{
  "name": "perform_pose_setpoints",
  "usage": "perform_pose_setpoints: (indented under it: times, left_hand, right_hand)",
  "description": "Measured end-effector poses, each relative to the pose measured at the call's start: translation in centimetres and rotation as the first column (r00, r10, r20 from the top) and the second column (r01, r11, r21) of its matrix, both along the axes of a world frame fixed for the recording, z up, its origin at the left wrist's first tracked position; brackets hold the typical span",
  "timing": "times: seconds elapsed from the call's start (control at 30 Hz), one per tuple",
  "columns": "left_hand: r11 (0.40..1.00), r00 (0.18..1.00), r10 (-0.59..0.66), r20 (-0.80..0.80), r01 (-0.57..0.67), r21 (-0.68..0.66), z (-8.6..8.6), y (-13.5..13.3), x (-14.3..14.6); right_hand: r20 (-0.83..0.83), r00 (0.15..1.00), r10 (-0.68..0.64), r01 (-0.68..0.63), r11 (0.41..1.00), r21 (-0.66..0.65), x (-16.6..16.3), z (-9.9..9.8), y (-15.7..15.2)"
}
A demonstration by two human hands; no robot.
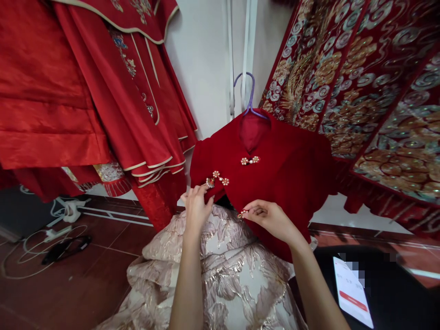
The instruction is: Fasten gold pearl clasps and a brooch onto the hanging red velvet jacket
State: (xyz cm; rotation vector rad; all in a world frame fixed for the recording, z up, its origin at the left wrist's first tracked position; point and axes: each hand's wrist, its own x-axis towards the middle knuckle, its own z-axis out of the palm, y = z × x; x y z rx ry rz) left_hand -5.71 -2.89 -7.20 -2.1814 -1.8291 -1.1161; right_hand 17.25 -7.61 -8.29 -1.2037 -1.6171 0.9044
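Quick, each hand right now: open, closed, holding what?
Left hand: touching the front of the red jacket; grip can't be told.
Right hand: closed, pinching a beaded clasp.

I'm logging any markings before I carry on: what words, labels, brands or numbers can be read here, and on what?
None can be read with certainty.
Phone screen: faint digits, too blurred to quote; part is pixelated.
Red button on that screen: label too small to read.
Red jacket and embroidered garment at right: no lettering visible.
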Motion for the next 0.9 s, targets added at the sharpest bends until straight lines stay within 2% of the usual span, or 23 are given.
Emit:
perform_pose_setpoints:
  times: [0.07, 0.17, 0.3, 0.4, 0.5, 0.57, 0.63, 0.7, 0.8, 0.83, 0.9]
  left_hand:
    - [0.998, 0.999, 0.048, -0.001, -0.048, 0.042, 0.3, -0.1, -0.1]
    - [0.999, 0.999, 0.038, 0.033, -0.039, 0.025, 0.2, -0.1, -0.4]
    - [0.992, 0.991, -0.022, 0.131, 0.038, -0.118, 0.5, -0.4, -1.5]
    - [0.971, 0.988, 0.002, 0.153, 0.034, -0.237, 1.4, -1.2, -2.3]
    - [0.961, 0.977, 0.062, 0.203, -0.003, -0.276, 2.5, -2.2, -2.2]
    - [0.966, 0.955, 0.068, 0.289, 0.010, -0.260, 3.2, -2.8, -1.3]
    - [0.968, 0.913, 0.005, 0.408, 0.098, -0.231, 3.5, -3.3, 0.1]
    - [0.942, 0.854, -0.119, 0.506, 0.259, -0.215, 3.5, -3.7, 1.4]
    - [0.829, 0.799, -0.292, 0.526, 0.486, -0.279, 2.8, -3.7, 2.5]
    - [0.801, 0.797, -0.312, 0.516, 0.513, -0.308, 2.5, -3.6, 2.6]
    - [0.799, 0.815, -0.297, 0.497, 0.498, -0.338, 2.1, -3.3, 2.6]
  right_hand:
    - [0.001, 1.000, -0.002, 0.002, 1.000, 0.004, 0.0, 0.2, -0.1]
    - [-0.003, 1.000, -0.006, 0.006, 1.000, 0.002, 0.0, 0.4, -0.4]
    - [0.003, 1.000, -0.007, 0.007, 1.000, -0.014, 0.1, 0.8, -0.7]
    - [0.002, 1.000, 0.012, -0.012, 1.000, -0.012, 0.1, 1.2, -1.1]
    - [-0.053, 0.998, -0.015, 0.016, 1.000, 0.015, -0.6, 1.7, -1.3]
    - [-0.157, 0.986, -0.052, 0.060, 0.997, 0.041, -1.6, 1.8, -1.3]
    - [-0.274, 0.958, -0.086, 0.107, 0.992, 0.064, -2.9, 1.8, -1.2]
    - [-0.346, 0.933, -0.099, 0.133, 0.988, 0.075, -4.3, 1.4, -1.1]
    - [-0.333, 0.938, -0.094, 0.128, 0.988, 0.083, -5.5, 0.7, -1.0]
    - [-0.307, 0.946, -0.102, 0.135, 0.987, 0.089, -5.6, 0.5, -0.9]
    - [-0.247, 0.959, -0.138, 0.170, 0.979, 0.115, -5.6, 0.2, -0.8]
